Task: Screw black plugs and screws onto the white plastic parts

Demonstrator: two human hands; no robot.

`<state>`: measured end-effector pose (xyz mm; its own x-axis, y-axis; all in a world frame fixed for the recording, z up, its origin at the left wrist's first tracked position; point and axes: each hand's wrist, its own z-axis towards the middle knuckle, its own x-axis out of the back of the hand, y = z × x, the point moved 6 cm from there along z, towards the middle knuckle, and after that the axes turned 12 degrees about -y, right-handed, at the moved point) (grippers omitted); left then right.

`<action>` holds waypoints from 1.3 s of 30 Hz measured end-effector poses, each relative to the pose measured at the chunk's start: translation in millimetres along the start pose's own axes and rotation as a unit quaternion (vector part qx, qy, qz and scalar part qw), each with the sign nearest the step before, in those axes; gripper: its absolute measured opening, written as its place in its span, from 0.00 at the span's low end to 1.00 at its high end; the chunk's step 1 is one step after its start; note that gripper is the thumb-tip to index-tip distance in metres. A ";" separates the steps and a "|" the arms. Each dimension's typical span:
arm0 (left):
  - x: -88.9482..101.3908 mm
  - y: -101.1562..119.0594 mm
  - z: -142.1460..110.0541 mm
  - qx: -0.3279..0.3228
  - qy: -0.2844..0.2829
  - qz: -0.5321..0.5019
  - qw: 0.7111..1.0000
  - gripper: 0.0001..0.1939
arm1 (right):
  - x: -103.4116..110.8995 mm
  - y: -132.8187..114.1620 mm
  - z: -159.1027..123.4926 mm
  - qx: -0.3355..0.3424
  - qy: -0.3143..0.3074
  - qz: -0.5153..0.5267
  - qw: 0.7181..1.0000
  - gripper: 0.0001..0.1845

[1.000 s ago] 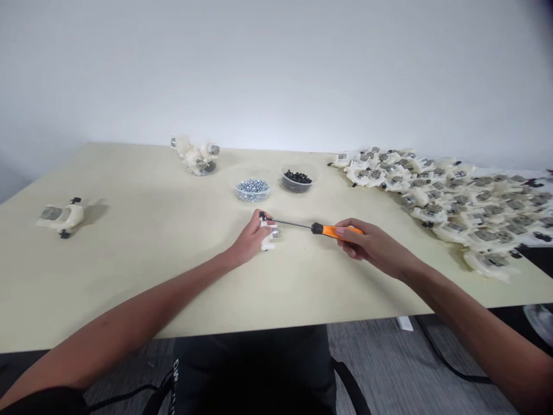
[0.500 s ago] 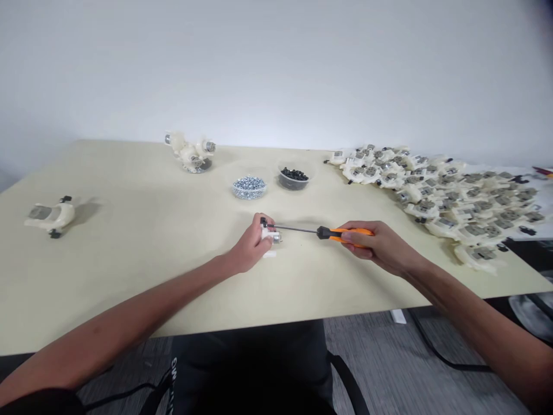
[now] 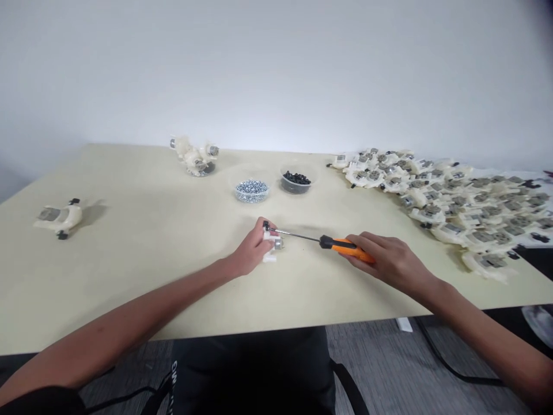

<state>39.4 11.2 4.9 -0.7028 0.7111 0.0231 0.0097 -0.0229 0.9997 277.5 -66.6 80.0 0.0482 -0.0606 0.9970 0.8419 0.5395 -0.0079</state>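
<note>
Fingers [image 3: 372,244] around slim metal-shafted screwdriver [image 3: 327,242]

Screwdriver handle [image 3: 351,250] looked plastic, shank [image 3: 298,235] metal; held white part [image 3: 270,237] plastic. Tabletop [image 3: 168,230] seemed smooth, matt; bowls [image 3: 295,187] clear plastic.

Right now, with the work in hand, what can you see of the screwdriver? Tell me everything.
The screwdriver has an orange-and-black handle, plastic-looking, black at the front, and a slim, straight, metal-looking shaft. It is held over the table, pointing left. The right-hand grip closes round the handle, hiding some of it. The shaft's far end reaches the black fitting on the white part in the left-hand grip; its tip is too small to make out.
</note>
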 end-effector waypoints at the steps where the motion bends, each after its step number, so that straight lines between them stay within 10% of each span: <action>1: -0.9 2.0 -1.3 -0.009 -0.003 0.018 1.000 0.11 | 1.2 0.8 -0.6 -0.012 -0.011 0.022 1.000 0.15; 5: -3.2 9.0 -5.0 -0.064 -0.012 0.093 0.994 0.13 | 3.5 9.7 4.7 -0.131 -0.083 0.202 0.967 0.17; 12: -6.1 10.8 -5.5 -0.098 -0.012 0.130 0.987 0.14 | -9.2 9.5 9.0 -0.225 -0.181 0.476 0.831 0.20; 18: 2.4 -8.4 6.9 0.019 0.012 -0.111 0.994 0.09 | 15.7 4.1 12.5 -0.158 0.041 0.268 0.950 0.20; 22: 4.2 -7.4 5.6 0.020 0.015 -0.104 0.994 0.09 | 16.1 -17.8 9.6 -0.025 0.011 0.121 0.992 0.15; 25: 2.2 -2.1 0.4 -0.001 0.013 -0.012 1.000 0.10 | 21.1 -11.5 8.8 -0.059 -0.004 0.147 0.987 0.15; 28: 0.2 3.2 -3.4 -0.059 0.003 0.065 0.996 0.12 | 15.4 3.9 11.4 -0.168 -0.052 0.291 0.940 0.16; 34: 3.7 7.4 -1.7 -0.125 0.015 0.121 0.985 0.13 | -23.2 -0.3 16.0 -0.241 -0.152 0.591 0.755 0.22; 39: 9.0 -3.4 7.0 -0.024 0.017 -0.042 0.999 0.10 | -2.6 14.5 20.0 -0.262 -0.017 0.385 0.885 0.24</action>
<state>38.0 22.6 1.9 -0.7239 0.6871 -0.0620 -0.0834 0.0021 0.9965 278.8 -41.9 78.8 0.7070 0.1858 0.6823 0.7008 -0.0542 -0.7113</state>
